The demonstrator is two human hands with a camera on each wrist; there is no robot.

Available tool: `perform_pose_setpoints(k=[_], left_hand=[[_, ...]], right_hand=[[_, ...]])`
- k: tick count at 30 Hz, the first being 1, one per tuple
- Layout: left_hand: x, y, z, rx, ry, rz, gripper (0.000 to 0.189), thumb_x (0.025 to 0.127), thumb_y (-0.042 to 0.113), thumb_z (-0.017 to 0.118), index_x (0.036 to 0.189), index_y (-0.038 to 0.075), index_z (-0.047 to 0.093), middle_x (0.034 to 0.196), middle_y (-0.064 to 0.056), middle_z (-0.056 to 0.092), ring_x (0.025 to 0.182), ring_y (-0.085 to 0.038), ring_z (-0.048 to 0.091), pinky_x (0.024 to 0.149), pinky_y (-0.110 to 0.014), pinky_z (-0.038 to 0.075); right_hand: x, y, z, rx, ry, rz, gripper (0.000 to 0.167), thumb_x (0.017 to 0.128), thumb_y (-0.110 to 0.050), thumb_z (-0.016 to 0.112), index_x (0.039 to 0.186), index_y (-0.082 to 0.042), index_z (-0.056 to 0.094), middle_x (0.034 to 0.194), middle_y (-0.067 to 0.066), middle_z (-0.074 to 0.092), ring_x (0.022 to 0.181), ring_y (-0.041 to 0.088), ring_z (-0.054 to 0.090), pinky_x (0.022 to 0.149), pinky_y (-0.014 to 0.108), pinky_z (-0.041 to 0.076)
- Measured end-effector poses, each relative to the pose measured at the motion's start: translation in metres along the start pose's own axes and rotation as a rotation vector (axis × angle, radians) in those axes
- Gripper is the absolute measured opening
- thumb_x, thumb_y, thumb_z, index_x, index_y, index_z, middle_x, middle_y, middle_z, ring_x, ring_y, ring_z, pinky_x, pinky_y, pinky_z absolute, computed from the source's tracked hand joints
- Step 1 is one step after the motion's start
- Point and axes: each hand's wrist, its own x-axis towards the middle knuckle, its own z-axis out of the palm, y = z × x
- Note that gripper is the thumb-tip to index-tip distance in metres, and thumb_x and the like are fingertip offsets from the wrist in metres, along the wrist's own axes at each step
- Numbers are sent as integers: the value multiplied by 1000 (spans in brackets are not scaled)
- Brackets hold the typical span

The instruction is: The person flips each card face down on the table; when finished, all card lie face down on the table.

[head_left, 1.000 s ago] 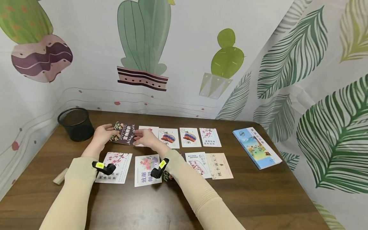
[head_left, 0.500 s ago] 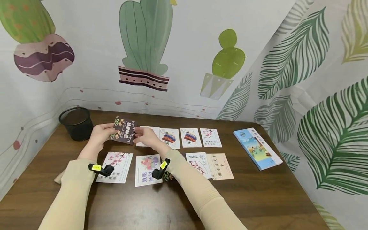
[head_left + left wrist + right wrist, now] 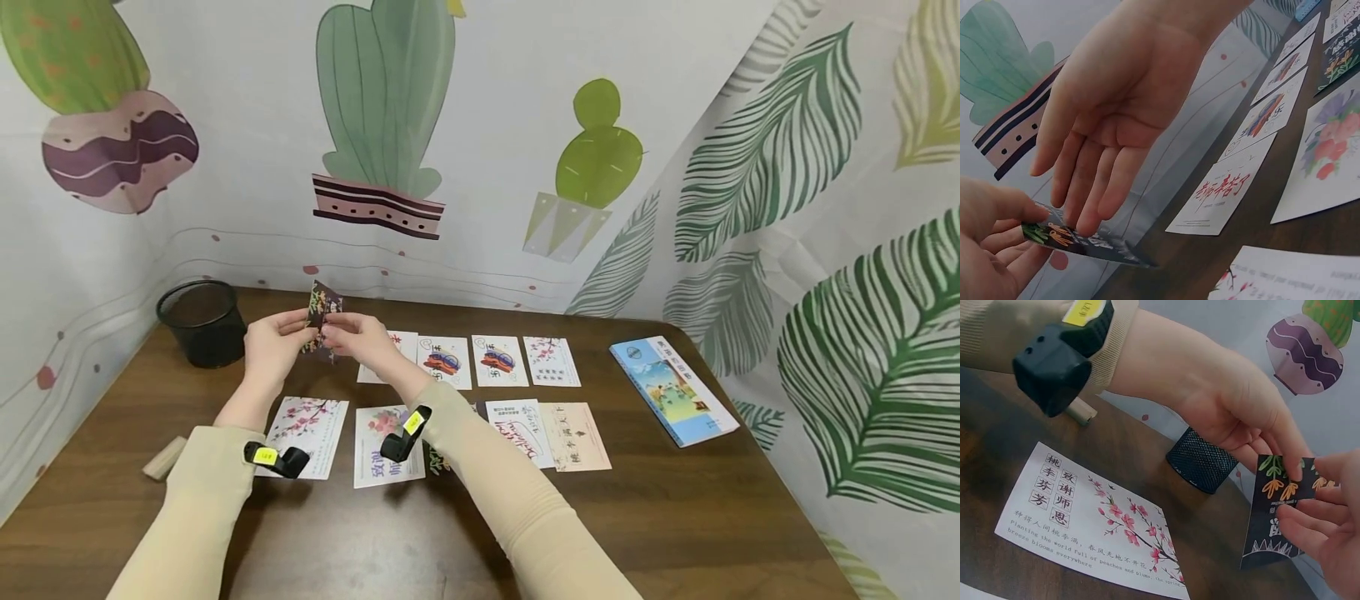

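My left hand (image 3: 272, 343) pinches a dark greeting card (image 3: 322, 302) by its edge, raised above the back left of the table and turned nearly edge-on in the head view. Orange and green leaves with white lettering decorate the card (image 3: 1263, 534) in the right wrist view. My right hand (image 3: 365, 342) meets it from the other side. In the left wrist view the right hand's fingers (image 3: 1088, 206) are extended against the card's face, while the left thumb (image 3: 1019, 205) presses near its end.
A black mesh pen holder (image 3: 202, 327) stands left of the hands, with a small wooden block (image 3: 163, 458) nearer. Several cards lie in two rows, including a blossom card (image 3: 321, 429), a bouquet card (image 3: 369, 454) and a peach card (image 3: 579, 433). A blue-covered book (image 3: 675, 392) lies right.
The dark card has risen off the table and turned from facing the head camera to nearly edge-on. Both hands have lifted with it, and the right hand has shifted left and closer to the left hand.
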Motion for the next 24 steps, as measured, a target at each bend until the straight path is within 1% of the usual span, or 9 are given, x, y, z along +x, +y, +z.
perform_pose_setpoints(k=[2,4,7,9,11,13,17,21,24], left_hand=[[-2,-1,1,-7,-12,38,40,94,16,65,130,-2,61,123,-24,65,85,12,55,70,-3,45],[-4,-1,3,-14,-33,74,41,92,17,68,128,-2,62,122,-25,65,81,18,52,71,-2,45],[-6,-2,4,-3,-61,109,43,90,18,71,127,-2,63,123,-25,65,80,21,52,72,-3,47],[-7,-2,5,11,-74,115,47,88,22,74,127,-2,63,123,-24,65,81,19,54,74,-4,46],[-7,-3,7,31,-87,114,50,87,28,75,127,-1,63,122,-22,66,88,10,60,77,-7,46],[-7,-3,7,51,-108,111,56,86,35,75,128,0,63,123,-21,67,99,-4,64,78,-8,45],[-7,-5,8,66,-170,111,64,86,41,74,132,0,59,127,-22,64,116,-31,61,74,-6,46],[-5,-8,7,76,-227,103,67,88,44,71,135,-1,55,132,-23,60,121,-36,57,76,-7,45],[0,-12,5,67,-190,78,63,90,41,69,136,0,55,132,-23,60,121,-33,57,77,-8,44]], right_hand=[[1,2,0,48,14,-1,42,99,-21,60,135,0,56,124,20,66,107,29,69,85,27,58],[2,3,-1,84,29,-6,43,98,-23,61,133,1,57,120,21,67,104,31,70,83,28,59],[3,3,-1,118,56,-11,42,96,-23,64,127,5,60,113,23,69,100,33,71,79,29,60],[3,2,-2,122,78,-11,42,95,-22,66,124,7,61,110,23,70,97,35,71,77,29,60],[3,2,-3,111,105,-10,40,93,-21,68,121,8,63,107,22,71,95,34,72,76,29,61],[3,2,-4,96,128,-6,39,93,-20,68,119,8,65,106,21,72,94,33,72,75,29,61],[4,4,-6,80,170,19,36,92,-19,68,116,8,66,103,20,72,94,32,72,74,29,61],[7,10,-9,96,223,59,30,91,-13,69,111,10,67,97,21,73,90,33,73,71,28,61],[9,15,-12,104,249,93,26,90,-7,68,109,11,67,95,23,73,79,28,74,69,27,61]])
